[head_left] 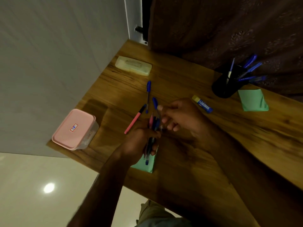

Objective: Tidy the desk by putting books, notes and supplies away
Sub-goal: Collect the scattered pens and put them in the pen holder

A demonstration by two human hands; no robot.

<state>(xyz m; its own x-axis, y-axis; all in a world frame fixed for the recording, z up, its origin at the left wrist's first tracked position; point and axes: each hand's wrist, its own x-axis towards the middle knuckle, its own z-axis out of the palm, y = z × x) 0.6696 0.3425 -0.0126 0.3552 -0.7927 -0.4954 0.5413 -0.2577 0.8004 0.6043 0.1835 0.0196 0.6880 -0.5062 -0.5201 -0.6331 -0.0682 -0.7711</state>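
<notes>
A bundle of blue and pink plastic pens [154, 126] is sitting in the curled fingers of the left hand [139, 141], over a green paper pad [147, 166] on the brown wooden desk [180, 76]. The right hand [182, 117] is curling beside it, against a blue capped pen [155, 101]; its hold is unclear. A black pen cup [224, 86] is standing well apart.

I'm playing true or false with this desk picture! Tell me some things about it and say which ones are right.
1. The left hand grips a bunch of pens. True.
2. The pen holder is empty. False: blue pens stand in it.
3. The box has a pink lid. True.
4. The glue stick stands upright. False: it lies flat on the desk.
</notes>
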